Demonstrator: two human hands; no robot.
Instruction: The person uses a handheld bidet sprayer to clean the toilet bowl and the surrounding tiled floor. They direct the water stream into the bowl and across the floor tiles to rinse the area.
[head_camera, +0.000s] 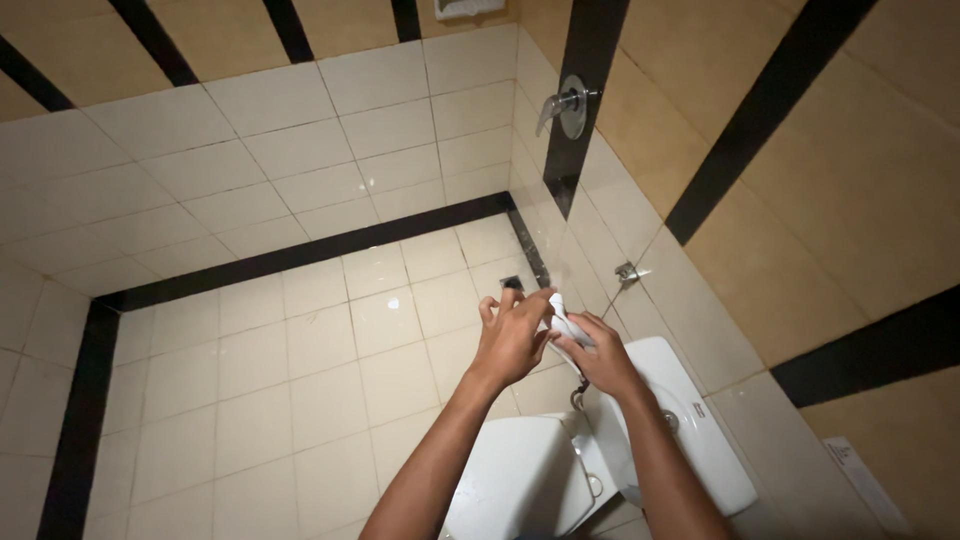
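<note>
Nearest: white toilet (520, 480) sits at the bottom edge, lid down, with its cistern (690, 420) to the right against the wall
Thing in hand: small white handheld sprayer (568, 325), held up above the toilet, its hose (582, 385) dropping down between lid and cistern
Doing it well: my judgement is that the sprayer wants a firm hold with one hand while the other works at its tip, nozzle kept pointed at the floor and away from the body, hose left slack and not kinked
Left hand: left hand (512, 338) is half open, fingers loosely fanned, thumb and forefinger reaching to the far end of the sprayer; whether they actually pinch it I cannot tell
Right hand: right hand (605, 362) is curled around the near end of the sprayer, fingers closed on it from below
Right wall: small metal valve (628, 271) low down, just beyond the hands, and a chrome lever tap (568, 104) higher up on a black stripe
Floor: cream floor tiles (300, 390) with a dark border, a small drain (512, 283) far behind the left hand
</note>
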